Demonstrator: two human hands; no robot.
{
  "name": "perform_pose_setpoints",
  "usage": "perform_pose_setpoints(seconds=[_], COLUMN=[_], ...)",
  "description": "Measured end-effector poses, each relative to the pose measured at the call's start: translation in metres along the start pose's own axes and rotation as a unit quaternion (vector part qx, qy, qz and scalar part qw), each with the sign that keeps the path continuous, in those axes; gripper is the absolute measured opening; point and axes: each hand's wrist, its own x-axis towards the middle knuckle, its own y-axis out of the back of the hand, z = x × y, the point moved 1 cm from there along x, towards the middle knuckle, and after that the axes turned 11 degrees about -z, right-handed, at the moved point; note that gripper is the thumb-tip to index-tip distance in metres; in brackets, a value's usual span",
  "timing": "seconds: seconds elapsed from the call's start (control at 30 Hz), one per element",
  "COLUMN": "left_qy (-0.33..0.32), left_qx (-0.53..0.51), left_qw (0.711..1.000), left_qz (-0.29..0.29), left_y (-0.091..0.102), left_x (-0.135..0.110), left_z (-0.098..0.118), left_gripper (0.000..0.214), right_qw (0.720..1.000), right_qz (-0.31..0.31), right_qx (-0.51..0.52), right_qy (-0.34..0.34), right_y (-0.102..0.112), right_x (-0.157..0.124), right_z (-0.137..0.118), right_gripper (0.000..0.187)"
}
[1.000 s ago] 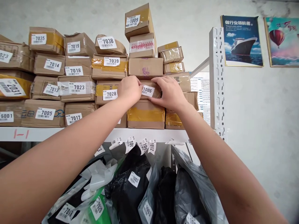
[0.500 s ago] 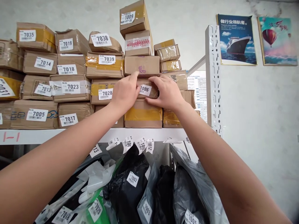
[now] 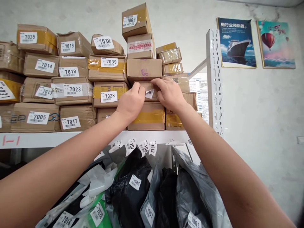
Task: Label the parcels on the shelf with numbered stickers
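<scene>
Both my hands reach up to a small brown box (image 3: 149, 88) wedged in a stack on the white shelf (image 3: 59, 139). My left hand (image 3: 131, 102) curls round its left end, fingers closed over the front. On the box's right end my right hand (image 3: 168, 92) presses, fingers bent over the top edge. The box's white label (image 3: 149, 93), read 1006 earlier, is now mostly hidden between my hands. A box with purple print (image 3: 143, 69) rests right on top of it, and a taped box (image 3: 148, 116) lies under it.
Several numbered cardboard parcels fill the shelf, among them 7028 (image 3: 109, 96), 7039 (image 3: 108, 67) and 1009 (image 3: 136, 21) at the top of the stack. Black and grey bagged parcels (image 3: 133, 186) hang below the shelf. A white upright post (image 3: 213, 82) stands at right, posters on the wall behind.
My hands have closed in on the box, so the 1006 label is now mostly covered. My left fingers have come down from the box above onto its front. The view shifted slightly.
</scene>
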Motion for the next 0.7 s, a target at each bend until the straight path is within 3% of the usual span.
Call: perform_pose_setpoints(seconds=[0.17,0.3,0.43,0.57,0.63,0.7], left_qy=[-0.002,-0.041,-0.074,-0.094,-0.070,-0.032], left_qx=[-0.032,-0.090,-0.155,-0.230,-0.270,-0.309], left_qw=[0.999,0.995,0.983,0.966,0.960,0.949], left_qz=[0.007,0.026,0.060,0.068,0.016,-0.055], left_y=[-0.006,-0.007,0.017,0.061,0.076,0.083], left_x=[-0.011,-0.025,-0.049,-0.101,-0.137,-0.173], left_z=[0.002,0.006,0.015,0.023,0.021,0.013], left_gripper=[0.032,0.028,0.020,0.008,0.007,0.010], right_qw=[1.000,1.000,1.000,0.998,0.987,0.958], right_qz=[0.007,0.005,-0.010,0.010,0.055,0.045], right_qx=[0.006,0.005,0.006,0.065,0.150,0.281], right_qy=[-0.009,-0.017,-0.013,-0.004,-0.008,-0.021], right_y=[0.000,-0.001,-0.002,0.008,0.016,0.018], right_x=[0.002,0.002,0.005,-0.007,-0.028,-0.060], right_z=[0.001,-0.001,0.002,-0.009,-0.033,-0.071], right_gripper=[0.046,0.047,0.044,0.039,0.033,0.028])
